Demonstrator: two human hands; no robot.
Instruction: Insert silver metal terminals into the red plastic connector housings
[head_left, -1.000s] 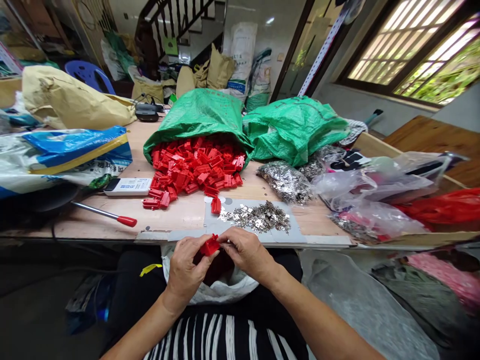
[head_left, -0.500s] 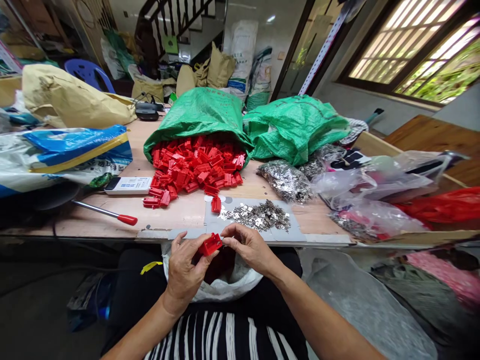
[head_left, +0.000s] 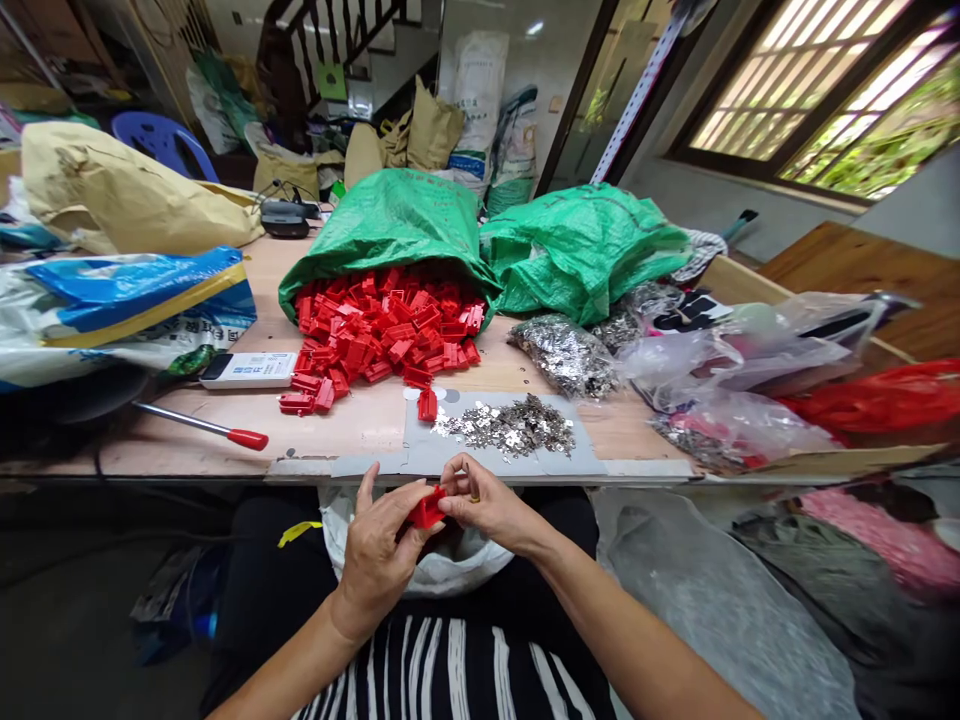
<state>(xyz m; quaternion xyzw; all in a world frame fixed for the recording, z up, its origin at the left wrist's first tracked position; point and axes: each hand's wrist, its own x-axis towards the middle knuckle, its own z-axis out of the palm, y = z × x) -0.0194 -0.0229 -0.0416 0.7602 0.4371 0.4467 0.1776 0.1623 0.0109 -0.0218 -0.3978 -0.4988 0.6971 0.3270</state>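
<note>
My left hand (head_left: 379, 545) is closed round a small red plastic housing (head_left: 427, 508), held above the open white sack (head_left: 469, 575) in my lap. Thumb and forefinger of my right hand (head_left: 484, 505) are pinched together at the housing's right edge. A small yellowish glint shows among the right fingers; what they pinch is too small to make out. Past the hands, thin metal pieces (head_left: 525, 425) lie heaped on a grey sheet (head_left: 420, 455). One red housing (head_left: 427, 404) rests at that sheet's left corner, before a large pile of red housings (head_left: 382, 330) spilling from a green sack (head_left: 397, 220).
Another green sack (head_left: 585, 250) and clear bags of metal pieces (head_left: 566, 355) stand at the right. A lever with a red handle (head_left: 247, 439) juts out at left, near a white box (head_left: 251, 369). The table edge (head_left: 300, 467) runs just beyond my hands.
Both hands have sunk slightly toward the lap with the red housing, which is turned a little and more covered by the fingers. The view has shifted slightly.
</note>
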